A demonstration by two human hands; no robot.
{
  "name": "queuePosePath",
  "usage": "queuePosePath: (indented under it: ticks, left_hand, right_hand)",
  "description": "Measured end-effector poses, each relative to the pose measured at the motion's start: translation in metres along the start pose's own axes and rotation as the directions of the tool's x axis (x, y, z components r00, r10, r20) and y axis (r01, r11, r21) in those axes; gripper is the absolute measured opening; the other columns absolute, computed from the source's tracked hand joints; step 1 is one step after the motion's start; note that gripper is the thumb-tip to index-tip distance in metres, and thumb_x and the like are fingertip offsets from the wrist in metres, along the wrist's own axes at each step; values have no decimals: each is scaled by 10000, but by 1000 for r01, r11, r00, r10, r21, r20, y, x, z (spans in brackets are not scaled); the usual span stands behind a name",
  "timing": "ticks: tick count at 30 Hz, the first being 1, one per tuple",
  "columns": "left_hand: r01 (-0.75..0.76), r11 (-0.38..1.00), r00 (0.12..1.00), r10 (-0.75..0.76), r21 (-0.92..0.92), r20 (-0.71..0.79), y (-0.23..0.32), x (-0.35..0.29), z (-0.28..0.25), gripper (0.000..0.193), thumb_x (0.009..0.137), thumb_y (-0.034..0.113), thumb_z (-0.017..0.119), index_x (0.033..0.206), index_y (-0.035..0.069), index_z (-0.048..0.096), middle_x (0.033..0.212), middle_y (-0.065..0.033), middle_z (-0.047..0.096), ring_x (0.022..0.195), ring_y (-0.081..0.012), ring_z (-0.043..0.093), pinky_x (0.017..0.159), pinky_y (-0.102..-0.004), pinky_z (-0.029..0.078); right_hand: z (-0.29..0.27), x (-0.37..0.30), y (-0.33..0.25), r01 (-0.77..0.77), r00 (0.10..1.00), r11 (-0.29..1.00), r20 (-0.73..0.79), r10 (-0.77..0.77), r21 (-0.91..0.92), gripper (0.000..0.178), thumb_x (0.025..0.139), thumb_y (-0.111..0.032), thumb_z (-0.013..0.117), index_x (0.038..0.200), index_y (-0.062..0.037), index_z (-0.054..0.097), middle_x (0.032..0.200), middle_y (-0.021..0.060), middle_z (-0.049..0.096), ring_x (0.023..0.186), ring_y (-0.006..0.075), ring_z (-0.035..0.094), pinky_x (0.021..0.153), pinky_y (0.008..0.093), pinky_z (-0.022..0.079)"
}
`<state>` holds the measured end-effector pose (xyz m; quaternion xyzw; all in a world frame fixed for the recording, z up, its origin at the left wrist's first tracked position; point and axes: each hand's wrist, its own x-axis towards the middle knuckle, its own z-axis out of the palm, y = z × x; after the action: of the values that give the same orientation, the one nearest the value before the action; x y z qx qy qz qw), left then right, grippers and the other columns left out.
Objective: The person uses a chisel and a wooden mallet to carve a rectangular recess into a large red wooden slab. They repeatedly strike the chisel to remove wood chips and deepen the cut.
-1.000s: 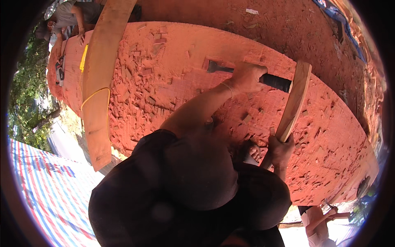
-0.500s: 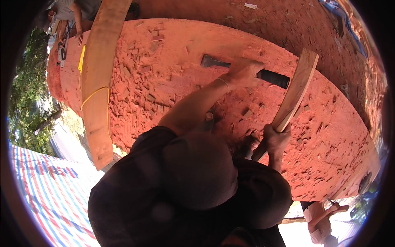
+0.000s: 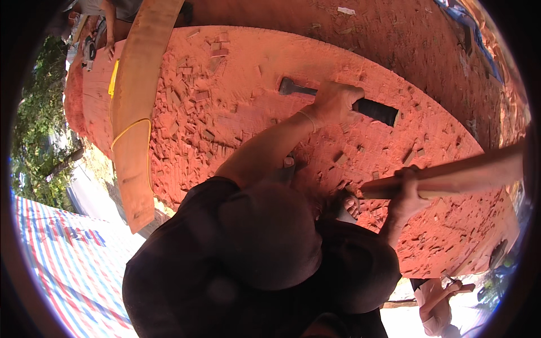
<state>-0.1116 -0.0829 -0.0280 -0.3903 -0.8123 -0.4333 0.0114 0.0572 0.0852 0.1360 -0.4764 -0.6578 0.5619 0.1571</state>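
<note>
Though rough, red slab (image 3: 270, 50) near tarp (image 3: 62, 265).

Daylight was bright, fairly even across the red wood surface (image 3: 242, 62). Ground (image 3: 406, 322) at near right blew out white; striped tarp (image 3: 62, 253) at near left was glaring. Dark clothing (image 3: 186, 248) lost detail under faint flare spots. Wooden bat (image 3: 473, 170) at right looked motion-blurred. Fisheye bent edges; black rim had purple-blue fringing.
</note>
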Motion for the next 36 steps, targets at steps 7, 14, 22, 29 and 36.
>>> queuePosePath:
  ticks: [7,14,22,29,36]
  left_hand:
    - [148,981,988,-153,122,35,-4,-43,-94,157,690,170,746,775,104,632,721,-92,661,678,-315,673,591,-426,515]
    - [41,990,997,-48,-132,-52,33,-11,-47,192,665,193,752,757,100,611,703,-92,640,651,-314,664,572,-418,502]
    - [73,983,991,-91,-171,-100,14,8,-43,216,656,212,766,746,111,599,689,-86,626,643,-313,653,542,-416,472]
    - [68,986,992,-83,-151,-97,14,17,-34,243,642,202,776,696,108,559,640,-86,592,603,-323,633,520,-416,454]
    - [163,986,986,-164,-33,-31,5,27,-23,248,674,274,799,720,117,613,666,-81,640,636,-291,678,554,-417,500]
  right_hand:
    - [-29,-29,111,-248,812,942,482,329,-226,293,723,-80,745,946,-10,568,719,65,630,642,164,632,578,313,504]
    - [-70,10,2,96,980,995,172,-98,21,204,835,-167,702,904,11,631,705,78,611,645,165,583,624,294,456]
    - [-164,36,-36,445,891,815,-87,-447,370,561,899,-314,634,1320,42,529,1251,179,628,1215,324,609,996,463,509]
    - [-76,1,-149,503,785,653,17,-619,566,347,884,-291,629,956,49,624,996,183,634,894,303,645,894,425,525]
    - [5,-37,35,196,975,707,212,-66,-680,404,658,-146,804,993,-10,625,798,92,659,745,159,624,667,330,508]
